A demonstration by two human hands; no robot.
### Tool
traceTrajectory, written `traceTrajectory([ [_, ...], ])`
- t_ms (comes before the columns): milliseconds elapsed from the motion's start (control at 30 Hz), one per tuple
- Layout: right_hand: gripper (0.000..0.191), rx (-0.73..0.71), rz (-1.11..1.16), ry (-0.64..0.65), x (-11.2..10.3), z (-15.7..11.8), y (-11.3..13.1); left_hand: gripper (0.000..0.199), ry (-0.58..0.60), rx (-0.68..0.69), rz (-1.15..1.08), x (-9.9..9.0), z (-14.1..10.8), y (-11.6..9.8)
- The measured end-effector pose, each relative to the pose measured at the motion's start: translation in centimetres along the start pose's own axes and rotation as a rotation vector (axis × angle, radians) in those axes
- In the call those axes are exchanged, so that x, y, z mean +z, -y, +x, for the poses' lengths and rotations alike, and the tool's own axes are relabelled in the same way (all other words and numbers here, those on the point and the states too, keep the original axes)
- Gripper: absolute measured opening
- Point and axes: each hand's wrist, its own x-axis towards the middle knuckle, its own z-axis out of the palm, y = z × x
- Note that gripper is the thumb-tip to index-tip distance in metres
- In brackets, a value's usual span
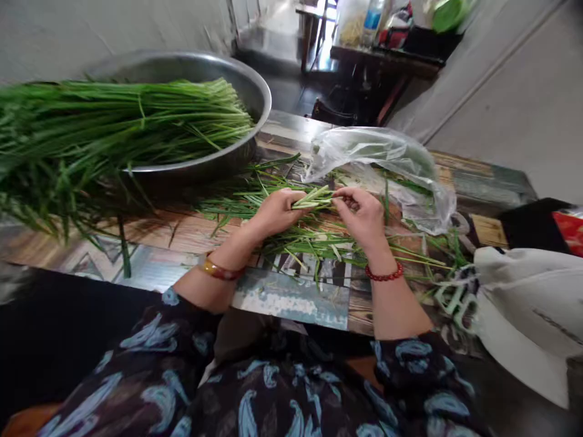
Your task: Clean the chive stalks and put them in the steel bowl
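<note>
head view, two hands [279, 211] [364, 217], one held stalk bunch [314, 199]

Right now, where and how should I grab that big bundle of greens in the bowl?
Probably grip the bundle near its pale stem ends, coming down from above on the right. There the stalks lie close and roughly parallel inside the metal bowl, while the leafy ends spread and droop on the left.
</note>
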Motion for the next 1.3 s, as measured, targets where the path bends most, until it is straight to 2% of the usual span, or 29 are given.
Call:
traceTrajectory([
  [167,0.009,-0.128,-0.054,0.073,-0.4,0.1,0.0,0.034,-0.009,-0.003,-0.047,-0.3,-0.1,-0.3],
  [300,0.011,-0.096,0.029,0.019,-0.2,0.1,0.3,0.038,-0.031,0.035,-0.036,-0.3,0.0,-0.4],
  [400,0.014,0.043,0.106,-0.036,0.2,0.0,0.6,0.037,-0.053,0.051,0.027,-0.2,0.1,-0.2],
  [533,0.016,0.243,0.165,-0.038,1.3,-0.3,0.4,0.033,-0.034,0.052,0.123,0.0,0.1,0.0],
  [700,0.021,0.538,0.575,-0.091,3.2,-0.7,0.0,0.028,0.008,0.096,0.167,0.3,0.1,-0.2],
  [767,0.024,0.588,0.687,-0.135,3.3,-0.7,-0.4,0.030,0.010,0.110,0.164,0.3,0.1,-0.2],
  [833,0.028,0.601,0.695,-0.201,2.8,-0.5,-0.9,0.034,0.002,0.099,0.158,0.2,0.0,-0.2],
  [900,0.033,0.568,0.603,-0.261,2.0,-0.3,-1.3,0.037,-0.013,0.069,0.149,-0.1,0.0,-0.2],
  [967,0.038,0.466,0.450,-0.263,1.1,-0.1,-1.3,0.038,-0.029,0.040,0.141,-0.3,0.0,-0.3],
  [1067,0.036,0.249,0.250,-0.138,0.4,0.0,-0.8,0.037,-0.025,0.026,0.122,-0.4,0.1,-0.2],
  [1200,0.016,0.001,0.097,0.001,0.6,0.0,0.0,0.032,-0.011,0.031,0.097,-0.3,0.1,-0.1],
  [1300,0.011,0.026,0.116,-0.004,1.0,0.0,0.2,0.034,-0.010,0.035,0.096,-0.3,0.1,0.0],
])
